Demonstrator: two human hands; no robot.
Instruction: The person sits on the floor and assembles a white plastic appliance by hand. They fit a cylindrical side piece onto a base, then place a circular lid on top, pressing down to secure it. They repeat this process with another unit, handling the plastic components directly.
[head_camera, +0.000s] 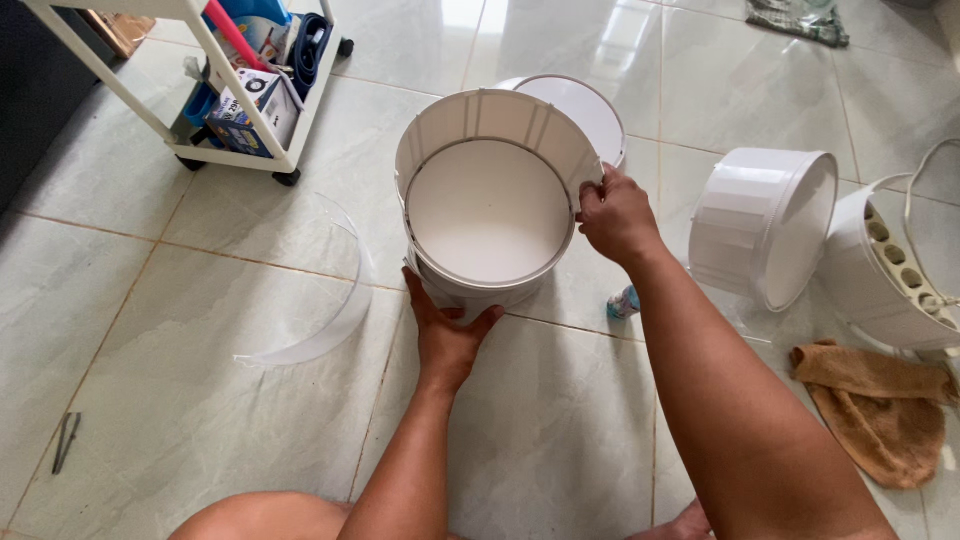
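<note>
Pale glossy floor tiles (150, 400) fill the room underfoot, and the person sits low on them with a white plastic cylinder (490, 190) tipped toward them so its open mouth and ribbed inner wall face the camera. Their left hand (448, 335) cups the lower edge of that cylinder from beneath, fingers spread and pressed to the rim. Their right hand (615, 215) clamps the cylinder's right rim, thumb and fingers pinched over the edge. Just behind the cylinder lies a round white lid (590, 110). Left of the cylinder a curved clear plastic sheet (330, 300) stands on the tiles, and farther left behind it is a white wheeled cart (250, 100) loaded with boxes. Right of the cylinder a second white tub (760, 225) lies on its side, then a white filter housing (885, 275) with round holes, with a brown cloth (880, 405) below it.
</note>
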